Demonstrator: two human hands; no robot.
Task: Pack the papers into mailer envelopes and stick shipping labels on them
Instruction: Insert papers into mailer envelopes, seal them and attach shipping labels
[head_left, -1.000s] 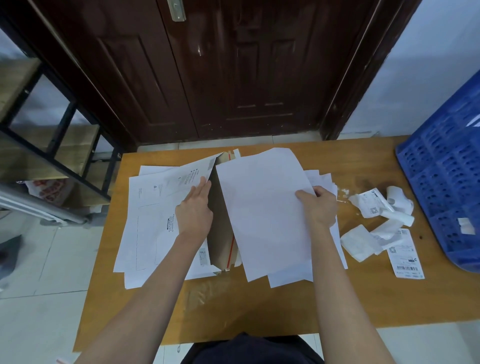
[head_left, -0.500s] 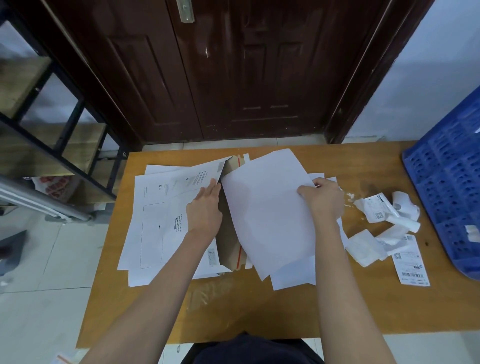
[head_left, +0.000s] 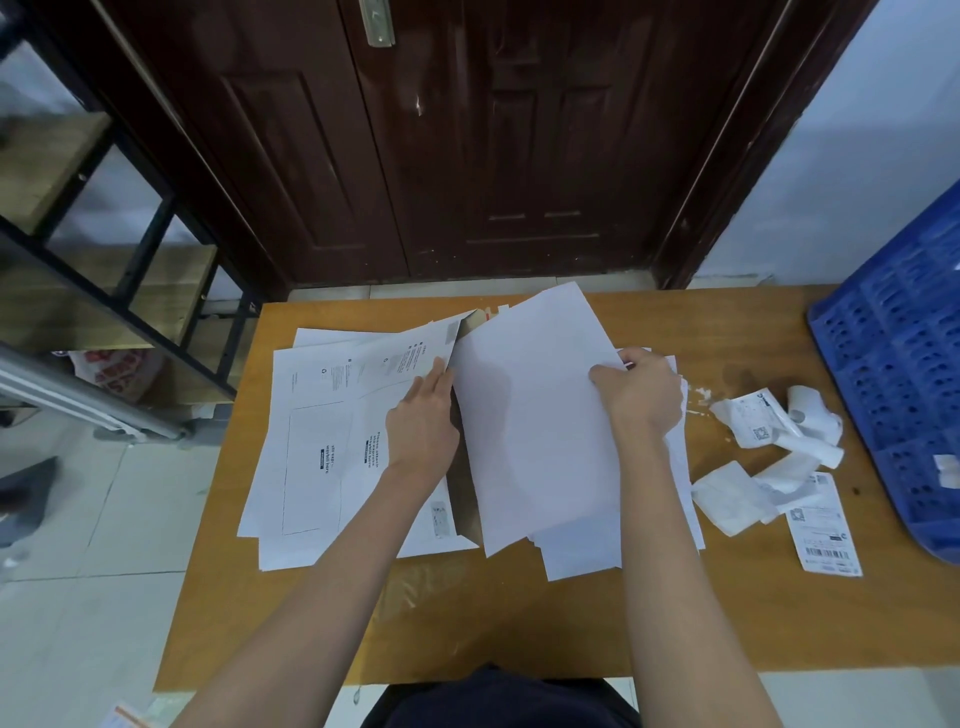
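Fingers (head_left: 439, 376) of the left hand (head_left: 422, 431) lie straight and together, pressed flat along the inner face of the raised flap of the mailer envelope (head_left: 363, 410), holding its mouth apart; they grasp nothing. Just right of those fingers the brown inside of the envelope shows as a narrow dark wedge. Fingers of the right hand (head_left: 641, 397) are curled over the right edge of a sheet of white papers (head_left: 535, 415), pinching it, with the thumb side turned toward the sheet's middle. That sheet stands tilted, its left edge meeting the envelope mouth right beside the left fingers, its far corner pointing toward the door (head_left: 415, 130). More white sheets lie under it on the table (head_left: 519, 623), below and right of the right fingers. Further envelopes are stacked beneath the open one, left of the left fingers. Both forearms reach forward from the near edge, wrists roughly level, palms facing down and slightly inward. Well right of the right fingers lie crumpled label backings (head_left: 779, 431) and a flat shipping label (head_left: 823, 525), with a blue crate (head_left: 904, 374) beyond them.
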